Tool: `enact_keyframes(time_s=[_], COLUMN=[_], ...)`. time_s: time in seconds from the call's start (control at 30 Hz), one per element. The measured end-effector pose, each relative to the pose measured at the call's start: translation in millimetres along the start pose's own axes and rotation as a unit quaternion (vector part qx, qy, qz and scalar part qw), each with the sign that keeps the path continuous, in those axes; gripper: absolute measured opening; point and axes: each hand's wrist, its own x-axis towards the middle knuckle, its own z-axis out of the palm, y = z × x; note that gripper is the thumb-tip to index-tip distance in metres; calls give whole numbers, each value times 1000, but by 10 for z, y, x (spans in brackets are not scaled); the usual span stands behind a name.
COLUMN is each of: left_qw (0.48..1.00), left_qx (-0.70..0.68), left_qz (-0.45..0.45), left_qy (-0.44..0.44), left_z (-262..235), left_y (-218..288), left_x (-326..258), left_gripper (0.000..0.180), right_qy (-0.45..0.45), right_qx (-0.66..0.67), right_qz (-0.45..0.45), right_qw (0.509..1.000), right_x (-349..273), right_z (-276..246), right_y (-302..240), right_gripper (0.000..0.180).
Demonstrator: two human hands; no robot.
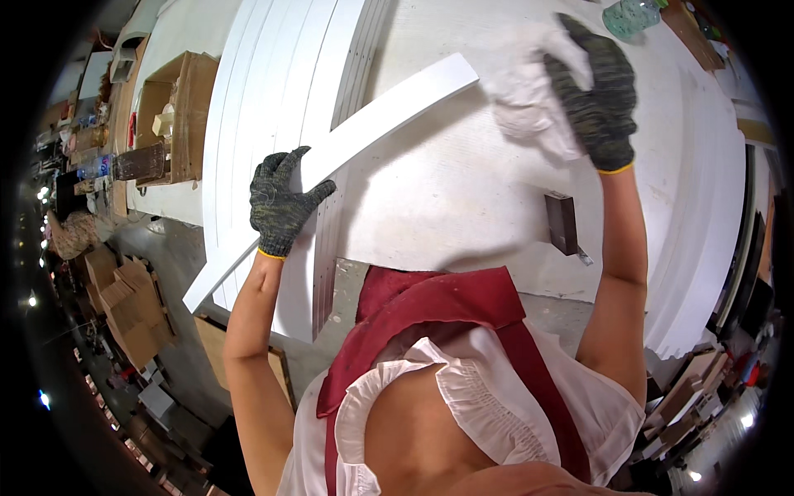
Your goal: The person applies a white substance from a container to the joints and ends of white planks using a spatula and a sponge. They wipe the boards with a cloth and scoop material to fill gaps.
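My left hand (285, 198), in a dark mottled knit glove with a yellow cuff, is closed around a long white board (397, 112). The board lies slantwise across a stack of white boards (277, 78), its far end reaching over the white tabletop (413, 198). In my right hand (597, 95), gloved the same way, is a bunched white cloth (529, 103), blurred by motion. The cloth is to the right of the board's far end, apart from it. Nearer me on the table sits a dark rectangular block-like tool (562, 223) with a small metal tip.
A clear greenish bottle (630, 18) stands at the far right. At the left is an open wooden box (186, 116) with small items. More white boards (695, 240) line the right side. Cardboard pieces (132, 306) are stacked on the floor at left.
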Motion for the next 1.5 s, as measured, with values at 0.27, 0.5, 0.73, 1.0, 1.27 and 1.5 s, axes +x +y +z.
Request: enact_keyframes(time_s=[0.27, 0.5, 0.73, 1.0, 1.27, 1.5], left_qw=[1000, 1000, 999, 1000, 1000, 999], left_qx=[-9, 2, 32, 11, 10, -31], left_qz=[14, 0, -1, -3, 13, 4], left_qy=[12, 20, 10, 19, 8, 26], left_z=[57, 37, 55, 13, 6, -1], left_y=[-43, -29, -59, -18, -36, -66], left_x=[-5, -49, -18, -70, -4, -86], left_gripper=[66, 66, 67, 66, 65, 64], right_qy=[-185, -105, -134, -130, -258, -222], right_qx=[-154, -293, -368, -439, -451, -389], right_qz=[-194, -116, 37, 178, 193, 231], right_qw=[951, 943, 919, 871, 832, 864], right_x=[-104, 118, 256, -432, -1023, -1292], right_z=[1516, 1589, 854, -266, -269, -313], right_y=[-731, 3, 884, 1155, 1116, 1356], right_gripper=[21, 28, 25, 33, 70, 57])
